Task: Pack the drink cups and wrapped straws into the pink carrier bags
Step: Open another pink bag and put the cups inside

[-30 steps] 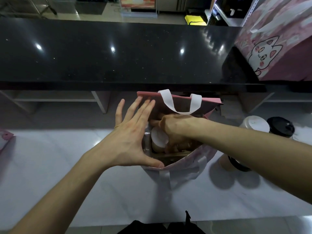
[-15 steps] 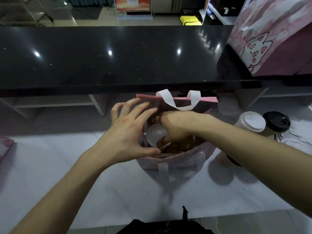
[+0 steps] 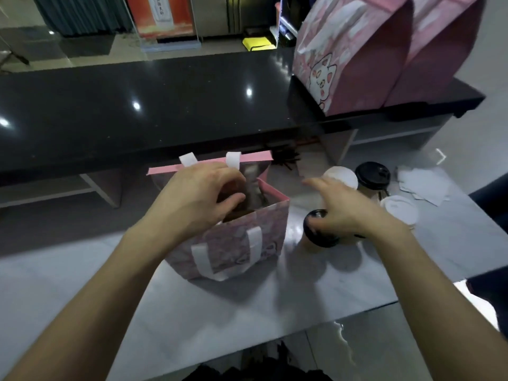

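Steadying the pink bag (image 3: 233, 243) on the table (image 3: 82, 284), the left hand (image 3: 198, 196) curls its grip inside the mouth, while the right hand (image 3: 341, 213), fingers apart, reaches over the black-lidded cup (image 3: 316, 232) just beside it.

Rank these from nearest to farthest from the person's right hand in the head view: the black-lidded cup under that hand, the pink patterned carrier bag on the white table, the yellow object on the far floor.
1. Black-lidded cup: directly beneath the right hand.
2. Pink patterned carrier bag: to its left, on the white table.
3. Yellow object: far back, beyond the black counter.
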Motion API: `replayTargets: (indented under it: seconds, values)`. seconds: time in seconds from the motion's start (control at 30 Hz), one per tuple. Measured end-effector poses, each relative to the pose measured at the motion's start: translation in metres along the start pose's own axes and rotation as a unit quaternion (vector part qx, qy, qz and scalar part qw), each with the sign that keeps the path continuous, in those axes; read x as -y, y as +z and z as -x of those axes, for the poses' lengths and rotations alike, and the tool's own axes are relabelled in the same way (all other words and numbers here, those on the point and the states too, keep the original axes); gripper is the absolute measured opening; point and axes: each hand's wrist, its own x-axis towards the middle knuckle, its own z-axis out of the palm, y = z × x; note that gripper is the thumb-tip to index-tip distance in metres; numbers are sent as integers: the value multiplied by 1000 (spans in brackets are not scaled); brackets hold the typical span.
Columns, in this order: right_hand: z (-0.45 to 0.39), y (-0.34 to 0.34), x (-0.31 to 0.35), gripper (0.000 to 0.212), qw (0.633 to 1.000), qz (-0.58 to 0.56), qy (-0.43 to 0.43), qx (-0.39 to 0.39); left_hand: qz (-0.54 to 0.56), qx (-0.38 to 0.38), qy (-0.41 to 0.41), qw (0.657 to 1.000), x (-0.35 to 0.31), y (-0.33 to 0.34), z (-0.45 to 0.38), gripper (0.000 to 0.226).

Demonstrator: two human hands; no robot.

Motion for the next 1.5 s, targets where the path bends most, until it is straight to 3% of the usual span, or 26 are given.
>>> replayTargets:
  seconds: [0.07,0.2,0.3,0.43,0.5,0.57,0.67,0.8,0.93,1.03,1.13,1.23,1.5]
  values:
    - [-1,29,-18,108,993,80,14,87,0,12,-1,1000,-6,6,-6,14]
    - [-6,52,-30,82,985,145,16,88,-20,38,-41,998,-3,9,0,16]
    - [0,15,-24,76,998,59,6,5,-57,56,-85,993,15,4,14,20]
    - [4,-59,3,108,983,-51,-44,-170,-93,100,-126,983,38,-2,25,27]
    - [7,-88,26,95,952,-166,-88,-240,-115,94,-98,984,47,1,26,58]
    - [7,-106,52,75,920,-259,-129,-263,-120,90,-83,985,54,1,27,99]
    - [-1,-111,83,67,929,-263,-170,-199,-113,117,-89,983,63,5,29,137]
    - [-25,-91,112,78,967,-128,-216,-40,-64,136,-90,985,66,15,35,158]
    - [-54,-65,126,85,972,-29,-219,84,-23,136,-86,987,64,15,36,171]
    - [-73,-50,129,99,976,15,-201,79,-36,140,-78,986,63,13,36,177]
    - [-88,-39,130,94,972,139,-182,57,-40,148,-75,985,63,13,38,179]
    - [-97,-28,129,108,957,227,-167,69,-36,155,-71,985,63,12,39,176]
    - [-94,-4,133,96,929,310,-198,41,-54,173,-66,981,63,13,39,173]
